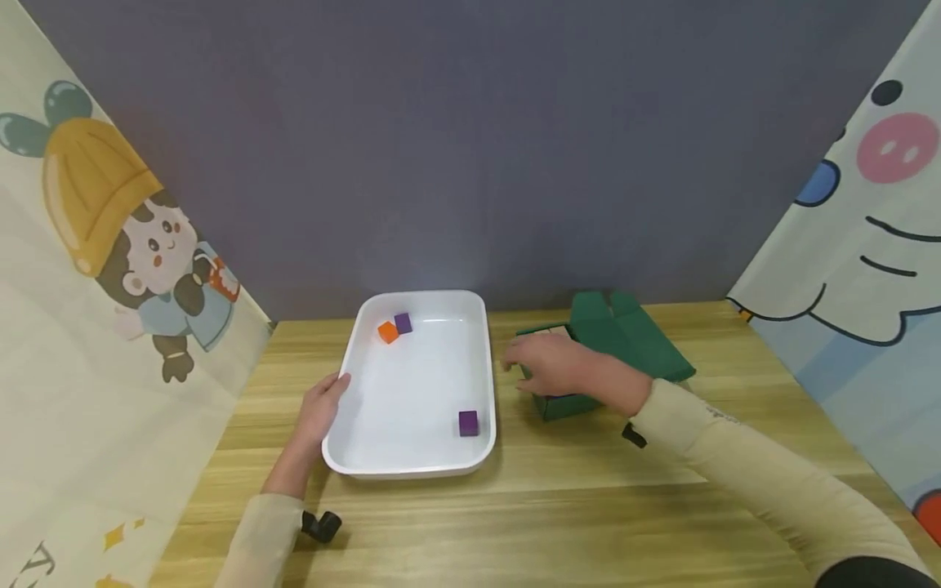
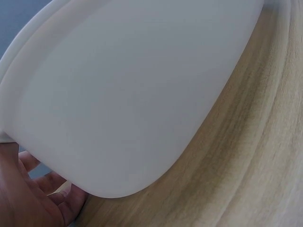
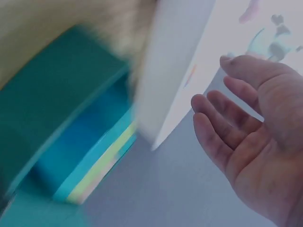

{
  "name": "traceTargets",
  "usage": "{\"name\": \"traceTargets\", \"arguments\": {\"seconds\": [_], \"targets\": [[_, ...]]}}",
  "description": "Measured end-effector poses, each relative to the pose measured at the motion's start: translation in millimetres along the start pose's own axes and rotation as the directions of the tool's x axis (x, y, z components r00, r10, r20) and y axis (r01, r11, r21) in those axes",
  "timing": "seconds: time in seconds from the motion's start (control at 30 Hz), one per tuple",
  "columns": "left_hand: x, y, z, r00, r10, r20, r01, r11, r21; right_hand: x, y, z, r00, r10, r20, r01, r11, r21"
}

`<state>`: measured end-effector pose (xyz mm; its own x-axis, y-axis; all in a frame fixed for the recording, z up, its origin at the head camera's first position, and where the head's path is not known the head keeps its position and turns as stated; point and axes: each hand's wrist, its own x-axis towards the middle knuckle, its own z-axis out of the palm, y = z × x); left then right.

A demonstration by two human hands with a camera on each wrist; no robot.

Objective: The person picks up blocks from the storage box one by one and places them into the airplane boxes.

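A white plastic tray (image 1: 419, 380) lies on the wooden table, its left rim gripped by my left hand (image 1: 323, 406). In the left wrist view, the thumb of that hand is at the rim and its fingers curl beneath. Inside the tray, an orange cube (image 1: 388, 332) and a purple cube (image 1: 403, 323) lie together at the far left, and another purple cube (image 1: 468, 423) is near the front right. My right hand (image 1: 555, 363) is over a green cardboard box (image 1: 573, 407), partly covering its contents. In the right wrist view, nothing is held between its loosely bent fingers (image 3: 213, 142).
The box's green lid (image 1: 639, 339) is folded back toward the right. A grey partition (image 1: 470, 147) rises behind the table (image 1: 515, 523). Cloths printed with cartoon figures hang at the left and right sides.
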<state>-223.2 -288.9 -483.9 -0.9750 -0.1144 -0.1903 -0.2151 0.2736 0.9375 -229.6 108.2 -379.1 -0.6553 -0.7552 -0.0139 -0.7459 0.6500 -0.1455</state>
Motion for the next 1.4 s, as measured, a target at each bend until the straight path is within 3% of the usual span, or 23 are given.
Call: {"name": "traceTargets", "arguments": {"seconds": [0.13,0.23,0.37,0.47,0.6,0.73,0.93,1.2,1.4], "targets": [[-2.2,0.2,-1.2,1.0,-0.012,0.007,0.012,1.0,0.008,26.1,-40.0,8.1,0.996,-0.041,0.083,0.036,0.997,0.069],[-3.3,0.8,-1.0,1.0,-0.013,0.014,0.013,1.0,-0.009,43.4,-56.3,18.1,0.985,-0.013,0.17,-0.005,0.994,0.105],[-3.0,1.7,0.0,1.0,-0.001,0.016,0.002,0.999,-0.037,60.4,-63.1,28.9,0.965,0.041,0.258,-0.076,0.989,0.126],[-3.7,1.6,1.1,1.0,-0.003,0.015,0.003,1.0,-0.031,69.4,-65.6,34.1,0.937,0.073,0.341,-0.12,0.985,0.121],[-4.5,1.0,2.5,1.0,-0.006,0.013,0.006,1.0,-0.023,79.7,-70.2,41.9,0.906,0.054,0.419,-0.057,0.998,-0.005],[-2.9,0.7,3.2,1.0,0.002,0.001,-0.002,1.0,-0.02,87.2,-76.1,47.8,0.894,0.009,0.449,0.049,0.992,-0.117],[-1.7,1.6,2.8,1.0,-0.005,-0.011,0.005,1.0,-0.011,91.3,-86.9,42.1,0.882,-0.01,0.47,0.068,0.992,-0.106],[-1.8,2.9,3.4,1.0,0.008,-0.013,-0.008,1.0,-0.014,86.6,-93.8,26.2,0.896,-0.084,0.437,0.15,0.982,-0.119],[-0.8,2.0,1.6,1.0,-0.004,-0.01,0.004,1.0,-0.016,70.7,-91.7,6.9,0.914,-0.116,0.389,0.165,0.982,-0.095]]}}
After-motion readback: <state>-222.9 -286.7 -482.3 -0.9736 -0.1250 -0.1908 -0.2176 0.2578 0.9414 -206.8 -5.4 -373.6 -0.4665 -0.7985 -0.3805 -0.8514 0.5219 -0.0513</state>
